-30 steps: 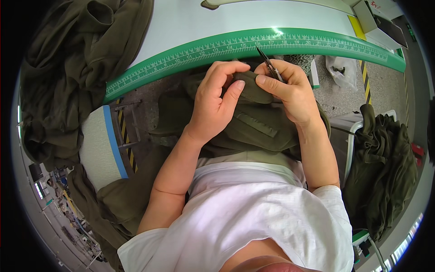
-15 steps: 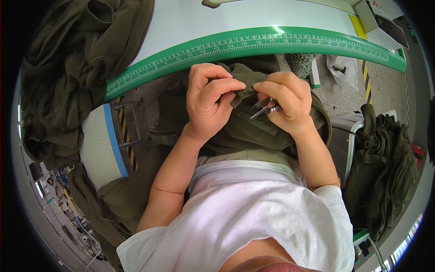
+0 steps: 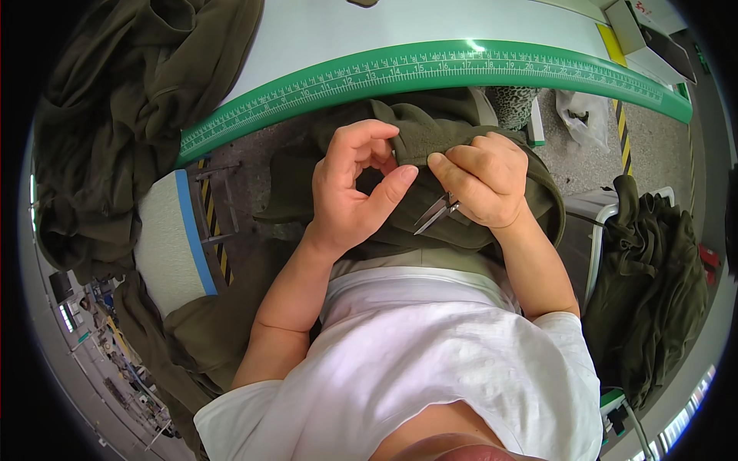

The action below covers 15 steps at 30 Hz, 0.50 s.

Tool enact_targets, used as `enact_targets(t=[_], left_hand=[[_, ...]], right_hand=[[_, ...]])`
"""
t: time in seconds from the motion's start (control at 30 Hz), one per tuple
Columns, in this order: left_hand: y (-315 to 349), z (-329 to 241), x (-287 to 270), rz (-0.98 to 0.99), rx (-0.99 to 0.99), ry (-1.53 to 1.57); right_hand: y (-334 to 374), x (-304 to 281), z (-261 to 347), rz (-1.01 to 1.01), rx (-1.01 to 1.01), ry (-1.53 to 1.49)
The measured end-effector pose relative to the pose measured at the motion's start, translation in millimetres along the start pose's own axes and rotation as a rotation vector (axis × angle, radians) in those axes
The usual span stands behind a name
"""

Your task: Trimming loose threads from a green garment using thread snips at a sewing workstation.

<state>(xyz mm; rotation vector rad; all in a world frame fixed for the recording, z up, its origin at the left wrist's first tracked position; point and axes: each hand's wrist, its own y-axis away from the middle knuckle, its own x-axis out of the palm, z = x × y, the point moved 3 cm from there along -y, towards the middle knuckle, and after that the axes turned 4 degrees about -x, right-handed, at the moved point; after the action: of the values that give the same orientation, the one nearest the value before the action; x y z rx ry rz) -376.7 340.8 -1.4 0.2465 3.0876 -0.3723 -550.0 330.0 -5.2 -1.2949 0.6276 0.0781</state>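
An olive-green fleece garment (image 3: 411, 142) lies across my lap, its edge lifted between my hands. My right hand (image 3: 492, 180) is closed, pinching that edge between thumb and fingers. The same hand keeps a pair of small scissors (image 3: 435, 213) in its palm; the blades stick out slightly apart, pointing down and left, and the handles are hidden. To the left, my left hand (image 3: 355, 184) is open, with its thumb apart from its curved fingers. Its index fingertip is at the garment's edge, and whether it touches is hard to tell.
Ahead runs a white worktable (image 3: 346, 38) with a green ruler edge (image 3: 430, 65). Olive garments (image 3: 131, 115) are heaped at the left, and another pile (image 3: 649, 284) hangs over a cart on the right. A padded white board (image 3: 169, 246) with blue trim stands left. A clear plastic bag (image 3: 582, 119) lies on the floor.
My left hand has let go of the fabric edge, its thumb moving away from the fingers. The right hand has turned, and the scissors now point more downward.
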Motion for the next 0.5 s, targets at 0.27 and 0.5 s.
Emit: enact_targets(t=[0.27,0.5], left_hand=[[0,11,2,0.0,-0.074,0.036],[1,16,2,-0.041,-0.182,0.136]], right_hand=[[7,4,-4,-0.053,0.159,-0.115],[10,5,-9,-0.13,0.605,-0.329]])
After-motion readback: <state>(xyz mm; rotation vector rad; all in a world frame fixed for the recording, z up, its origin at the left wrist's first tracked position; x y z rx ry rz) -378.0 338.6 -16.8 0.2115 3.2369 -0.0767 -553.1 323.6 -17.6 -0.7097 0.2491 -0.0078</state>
